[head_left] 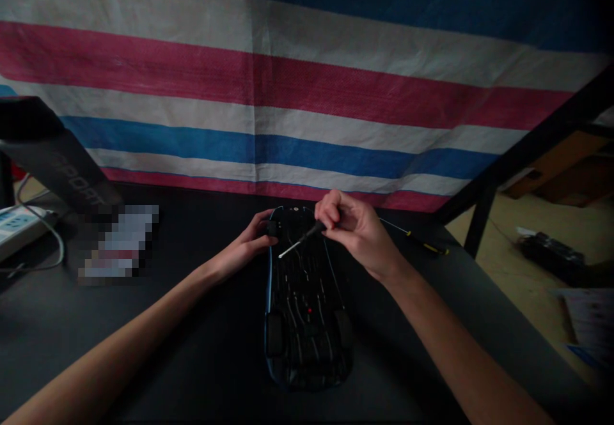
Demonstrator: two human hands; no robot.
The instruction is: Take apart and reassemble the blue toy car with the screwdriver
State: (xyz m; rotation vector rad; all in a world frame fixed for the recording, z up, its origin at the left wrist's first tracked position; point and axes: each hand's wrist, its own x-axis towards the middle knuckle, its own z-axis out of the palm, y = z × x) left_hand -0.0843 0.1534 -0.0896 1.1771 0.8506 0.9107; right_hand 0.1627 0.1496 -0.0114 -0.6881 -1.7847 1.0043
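Note:
A toy car [307, 297] lies upside down on the black table, its dark underside and wheels facing up and a blue body edge showing on the left. Against its far left side, by a front or rear wheel, rests my left hand [252, 239], fingers around the edge. My right hand [352, 230] is closed around the dark handle of a screwdriver [300, 244] over the car's far half. The metal shaft points down and left; whether its tip touches the underside I cannot tell. Beyond my right hand lies a second screwdriver [422, 241] with a black and yellow handle.
A power strip [23, 227] with a cable and a dark bottle-like item marked SPORT [71, 163] stand at the left. Near them lies a blurred-out flat object [122, 243]. A striped sheet [288, 92] hangs behind the table [201, 348]. Items lie on the floor at right.

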